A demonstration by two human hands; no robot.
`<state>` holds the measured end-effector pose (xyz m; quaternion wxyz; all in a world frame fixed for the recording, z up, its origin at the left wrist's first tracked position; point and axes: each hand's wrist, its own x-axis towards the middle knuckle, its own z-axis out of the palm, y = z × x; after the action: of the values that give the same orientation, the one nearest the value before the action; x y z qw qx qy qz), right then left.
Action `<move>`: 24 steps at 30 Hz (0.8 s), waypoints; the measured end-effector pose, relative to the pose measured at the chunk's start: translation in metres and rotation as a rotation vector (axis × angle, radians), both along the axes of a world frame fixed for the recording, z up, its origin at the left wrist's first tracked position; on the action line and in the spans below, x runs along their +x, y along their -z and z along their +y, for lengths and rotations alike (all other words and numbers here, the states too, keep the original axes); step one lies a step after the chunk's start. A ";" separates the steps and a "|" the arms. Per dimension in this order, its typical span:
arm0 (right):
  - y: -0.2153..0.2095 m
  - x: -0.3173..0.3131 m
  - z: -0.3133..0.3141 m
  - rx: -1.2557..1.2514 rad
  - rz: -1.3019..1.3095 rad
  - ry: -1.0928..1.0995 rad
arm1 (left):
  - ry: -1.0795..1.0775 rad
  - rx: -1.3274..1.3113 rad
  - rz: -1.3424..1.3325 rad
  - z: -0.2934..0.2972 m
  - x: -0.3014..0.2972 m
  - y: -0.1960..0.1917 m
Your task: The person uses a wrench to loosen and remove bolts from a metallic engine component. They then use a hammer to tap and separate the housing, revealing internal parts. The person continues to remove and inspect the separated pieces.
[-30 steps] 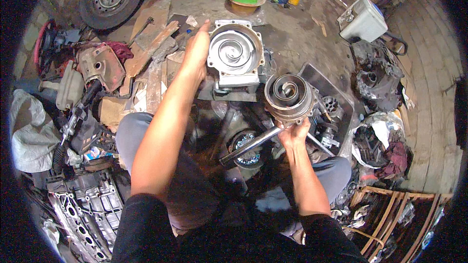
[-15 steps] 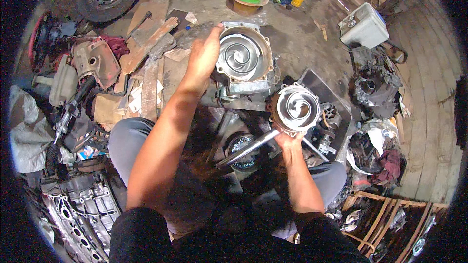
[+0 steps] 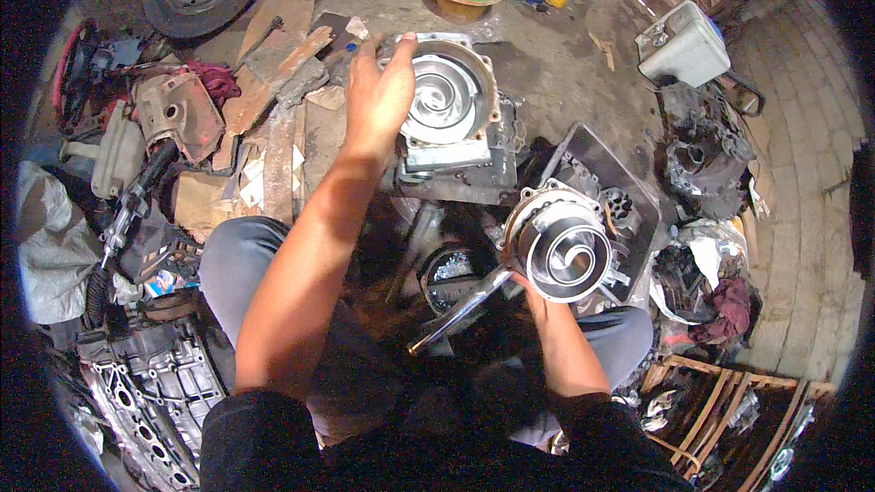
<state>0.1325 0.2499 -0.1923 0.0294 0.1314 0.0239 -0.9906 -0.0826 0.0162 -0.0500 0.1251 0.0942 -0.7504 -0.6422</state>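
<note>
My left hand (image 3: 381,96) grips the left rim of a round metal scroll compressor housing (image 3: 448,135), whose spiral faces up. The housing rests on a dark flat block (image 3: 469,178). My right hand (image 3: 538,299) holds up a matching scroll compressor part (image 3: 561,203) from below, its raised silver spiral tilted toward me. Most of the right fingers are hidden behind it. A chrome bar (image 3: 460,312) sticks out from under that part toward the lower left; I cannot tell whether the hand holds it too.
A grey metal tray (image 3: 645,235) with small parts lies behind the right hand. Between my knees stands a dark round container (image 3: 428,287). A green-lined bowl (image 3: 439,5), a wheel (image 3: 169,0), a white box (image 3: 684,55) and engine parts (image 3: 150,401) lie around.
The right-hand scroll part has come nearer and tilted, so its spiral wall shows. The left-hand housing has shifted slightly left, and my left fingers have moved along its rim.
</note>
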 end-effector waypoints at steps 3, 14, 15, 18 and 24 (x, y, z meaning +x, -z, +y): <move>0.006 0.017 0.000 -0.007 0.044 -0.024 | 0.074 0.079 -0.023 -0.011 -0.005 0.003; 0.016 0.077 0.005 0.168 -0.150 -0.011 | 0.103 0.065 -0.054 -0.021 -0.001 0.006; 0.001 0.076 -0.003 0.155 -0.092 -0.018 | 0.104 0.033 -0.038 -0.023 -0.001 0.007; -0.021 0.077 -0.012 0.129 -0.037 -0.027 | 0.137 0.021 -0.018 -0.026 -0.004 0.009; -0.040 0.085 -0.015 0.092 -0.018 -0.020 | 0.318 0.240 -0.067 -0.009 0.008 -0.019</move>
<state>0.2170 0.2354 -0.1521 0.0332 0.1414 0.0706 -0.9869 -0.0745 0.0069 -0.0310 -0.0152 0.0100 -0.6775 -0.7353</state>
